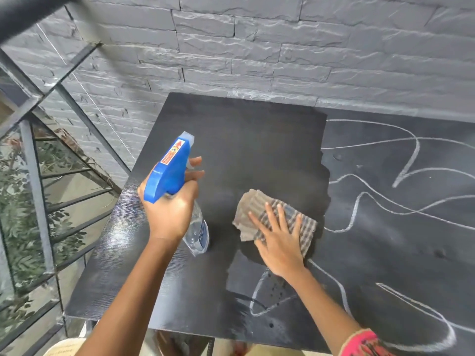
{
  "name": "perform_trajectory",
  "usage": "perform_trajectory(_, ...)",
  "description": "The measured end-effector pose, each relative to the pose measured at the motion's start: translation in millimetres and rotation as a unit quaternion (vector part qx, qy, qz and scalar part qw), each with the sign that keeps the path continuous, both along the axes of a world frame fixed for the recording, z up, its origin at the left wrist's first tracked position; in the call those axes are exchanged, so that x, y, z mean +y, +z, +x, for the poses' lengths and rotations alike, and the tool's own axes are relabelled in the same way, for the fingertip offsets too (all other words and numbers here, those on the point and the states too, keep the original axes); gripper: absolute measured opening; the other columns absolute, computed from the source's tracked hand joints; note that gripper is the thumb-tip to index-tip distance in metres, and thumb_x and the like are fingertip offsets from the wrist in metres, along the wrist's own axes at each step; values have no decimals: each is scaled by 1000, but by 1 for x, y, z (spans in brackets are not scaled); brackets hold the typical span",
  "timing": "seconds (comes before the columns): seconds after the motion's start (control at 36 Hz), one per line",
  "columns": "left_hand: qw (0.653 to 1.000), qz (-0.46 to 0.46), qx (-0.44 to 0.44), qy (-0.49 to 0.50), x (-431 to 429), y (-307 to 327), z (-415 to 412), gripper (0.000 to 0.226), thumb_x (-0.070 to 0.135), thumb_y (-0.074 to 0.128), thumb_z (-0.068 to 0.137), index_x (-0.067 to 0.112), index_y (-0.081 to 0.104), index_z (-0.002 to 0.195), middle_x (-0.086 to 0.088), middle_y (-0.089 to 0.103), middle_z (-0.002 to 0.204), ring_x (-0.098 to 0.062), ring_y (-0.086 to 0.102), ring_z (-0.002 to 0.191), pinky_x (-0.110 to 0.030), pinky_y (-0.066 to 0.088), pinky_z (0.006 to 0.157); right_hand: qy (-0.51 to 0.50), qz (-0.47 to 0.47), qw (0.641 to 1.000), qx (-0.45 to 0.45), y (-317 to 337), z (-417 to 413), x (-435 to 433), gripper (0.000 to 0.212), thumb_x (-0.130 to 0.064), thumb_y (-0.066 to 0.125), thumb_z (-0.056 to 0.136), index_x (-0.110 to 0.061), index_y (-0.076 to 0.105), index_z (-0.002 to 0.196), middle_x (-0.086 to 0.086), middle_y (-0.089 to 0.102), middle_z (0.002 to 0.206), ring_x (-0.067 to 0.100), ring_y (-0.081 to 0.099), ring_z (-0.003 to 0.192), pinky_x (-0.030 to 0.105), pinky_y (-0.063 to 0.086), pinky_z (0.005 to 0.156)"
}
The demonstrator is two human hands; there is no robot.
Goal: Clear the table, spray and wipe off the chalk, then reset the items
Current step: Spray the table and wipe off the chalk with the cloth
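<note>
Grey stone-look wall (282,47) is running along the far edge of the black table (231,129), closing off that side. Metal railing (36,170) is standing beyond the table's left edge. White chalk lines (359,199) are looping across the right half and toward the front edge, while the left half is showing bare and dark. The spray bottle (169,168) is tilting over the left part, the left hand (169,209) curling its fingers round the blue trigger head. The striped cloth (257,204) is lying mid-table, the right hand (277,240) pressing it flat with fingers spread.
</note>
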State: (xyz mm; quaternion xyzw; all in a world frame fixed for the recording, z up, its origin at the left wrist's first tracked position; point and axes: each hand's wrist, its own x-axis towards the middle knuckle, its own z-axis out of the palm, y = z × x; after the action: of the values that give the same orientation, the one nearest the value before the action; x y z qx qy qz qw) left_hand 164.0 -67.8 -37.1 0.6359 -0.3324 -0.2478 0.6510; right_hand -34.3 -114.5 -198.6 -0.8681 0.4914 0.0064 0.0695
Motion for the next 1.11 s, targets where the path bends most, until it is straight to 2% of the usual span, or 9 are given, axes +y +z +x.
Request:
perform_trajectory(0.19,1000,2,-4,3,0,-1,-2,30,2,43,62,13,61,83,6,70,92,0,69,77,-13,50,69,136,0,991,7,0,-38,44,79,-51,61,79,-48,17,144,-1,20,156,30,19,142,65,12,108)
perform_trajectory(0.31,1000,11,1,5,1,4,-4,31,1,42,60,12,61,82,5,69,92,0,69,77,-14,50,70,-1,20,1000,-5,-2,-39,-10,62,-46,42,93,-53,6,143,-6,-1,159,23,-12,144,59,-12,109)
perform_trajectory(0.47,999,36,-25,-25,29,21,-16,40,1,44,56,7,62,91,3,72,96,1,69,76,-10,47,61,-111,55,992,-7,1,31,-55,53,-48,25,97,-51,2,144,1,-6,159,32,-13,144,70,-11,105)
perform_trajectory(0.56,997,46,-47,-28,52,31,-22,38,4,45,56,27,65,78,5,74,94,0,68,76,-14,48,65,-48,55,997,-14,4,60,-30,52,-48,26,97,-49,6,145,1,-5,160,33,-12,144,69,-11,105)
perform_trajectory(0.67,997,52,-57,-18,75,37,-24,43,8,46,55,41,68,71,18,74,88,-21,68,92,-39,48,80,124,57,991,-11,7,74,29,52,-50,29,96,-48,10,145,-1,-8,159,30,-14,144,64,-18,104)
perform_trajectory(0.78,998,40,-44,-3,94,35,-26,43,7,45,55,40,68,69,20,74,86,-10,67,78,-21,47,68,232,90,968,-17,6,35,92,50,-50,34,94,-44,28,142,-4,-9,159,25,-21,143,65,-17,107)
perform_trajectory(0.86,999,37,-29,6,101,28,-27,42,6,45,56,38,68,68,21,73,86,-7,68,81,-11,47,63,258,75,963,3,0,-17,111,63,-48,42,89,-52,11,144,-9,-15,157,23,-24,142,61,-24,104)
perform_trajectory(0.94,999,15,-27,14,105,22,-29,40,3,43,57,35,66,67,21,73,86,-2,70,78,-10,46,57,208,49,977,16,-2,-58,92,73,-46,47,87,-58,-1,140,-13,-18,155,22,-20,143,57,-24,106)
perform_trajectory(1.11,999,8,-28,21,107,12,-33,38,3,45,58,35,65,64,19,73,85,-5,71,78,-12,46,56,-36,24,999,27,0,-58,11,58,-47,33,95,-54,0,142,-6,-4,159,24,-6,146,61,-8,110)
